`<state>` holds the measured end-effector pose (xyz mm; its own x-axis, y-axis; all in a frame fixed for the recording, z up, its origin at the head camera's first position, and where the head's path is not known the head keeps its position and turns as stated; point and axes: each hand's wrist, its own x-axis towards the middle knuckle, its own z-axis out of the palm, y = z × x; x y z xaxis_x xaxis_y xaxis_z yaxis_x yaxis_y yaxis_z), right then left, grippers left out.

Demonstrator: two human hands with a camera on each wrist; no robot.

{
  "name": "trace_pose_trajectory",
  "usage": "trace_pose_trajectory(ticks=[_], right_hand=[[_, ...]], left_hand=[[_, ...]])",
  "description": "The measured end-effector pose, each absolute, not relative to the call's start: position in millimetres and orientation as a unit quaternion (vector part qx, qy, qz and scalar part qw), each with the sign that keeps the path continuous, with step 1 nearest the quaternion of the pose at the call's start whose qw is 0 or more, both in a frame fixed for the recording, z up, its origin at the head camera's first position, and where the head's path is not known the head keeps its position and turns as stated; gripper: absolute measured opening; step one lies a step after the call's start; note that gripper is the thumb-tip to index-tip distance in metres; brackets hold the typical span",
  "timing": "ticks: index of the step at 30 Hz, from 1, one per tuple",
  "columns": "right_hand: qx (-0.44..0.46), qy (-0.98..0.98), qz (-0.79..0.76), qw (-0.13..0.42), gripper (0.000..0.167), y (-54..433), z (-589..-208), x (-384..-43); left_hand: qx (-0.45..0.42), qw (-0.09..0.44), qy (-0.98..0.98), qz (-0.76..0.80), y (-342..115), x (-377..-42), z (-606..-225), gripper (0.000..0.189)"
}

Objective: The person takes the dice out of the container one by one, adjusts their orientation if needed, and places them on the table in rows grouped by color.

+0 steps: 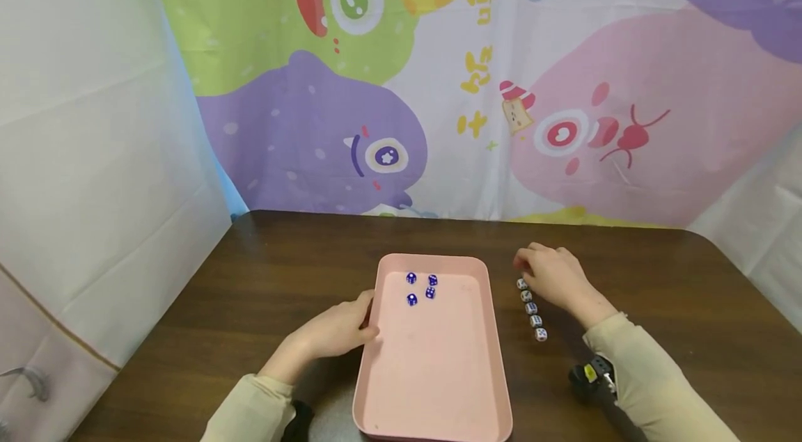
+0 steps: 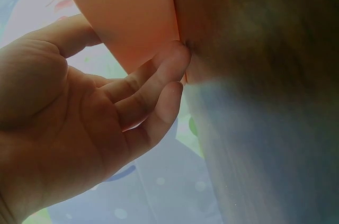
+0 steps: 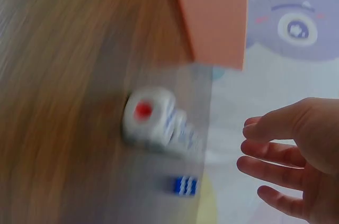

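Note:
A shallow pink tray (image 1: 432,358) lies lengthwise in the head view, with several blue dice (image 1: 411,299) grouped toward its far end. My left hand (image 1: 338,330) grips the tray's left side, thumb at the rim; in the left wrist view its fingers (image 2: 172,62) lie against the outer wall. To the tray's right stands a row of several white dice (image 1: 535,321). Over the far end of that row is my right hand (image 1: 556,278), its fingers loosely bent and holding nothing in the right wrist view. There a blue die (image 3: 185,185) sits on the table beside the white row.
The dark wooden table (image 1: 263,275) reaches back to a printed cartoon curtain (image 1: 476,170). White sheeting (image 1: 94,115) hangs at the left. A black wrist device (image 1: 592,378) is strapped under the right sleeve.

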<state>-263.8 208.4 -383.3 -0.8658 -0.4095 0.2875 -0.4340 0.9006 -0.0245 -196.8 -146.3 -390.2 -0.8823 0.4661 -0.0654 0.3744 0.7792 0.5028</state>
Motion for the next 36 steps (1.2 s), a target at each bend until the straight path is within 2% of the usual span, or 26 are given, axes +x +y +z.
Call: trace_pose_trajectory(ticks=[9,15,22,28,36], right_hand=[[0.272,-0.945,0.052,0.174,0.006,165.9,-376.6,-258.4],[0.303,-0.939,0.054,0.156,0.008,138.4,-376.0,-252.8],[0.350,-0.926,0.053,0.133,0.019,112.8,-385.8,-250.9],[0.416,-0.896,0.042,0.149,0.023,104.3,-398.4,-253.1],[0.451,-0.882,0.043,0.129,0.023,100.3,-408.2,-253.5]], left_hand=[[0.221,0.098,0.937,0.250,-146.8,-197.5,-390.7,0.057],[0.222,0.098,0.937,0.249,-147.1,-195.9,-389.4,0.057],[0.222,0.100,0.937,0.252,-147.2,-195.2,-388.5,0.058],[0.218,0.100,0.938,0.250,-146.7,-195.9,-388.6,0.059],[0.219,0.097,0.939,0.247,-147.1,-196.7,-389.4,0.059]])
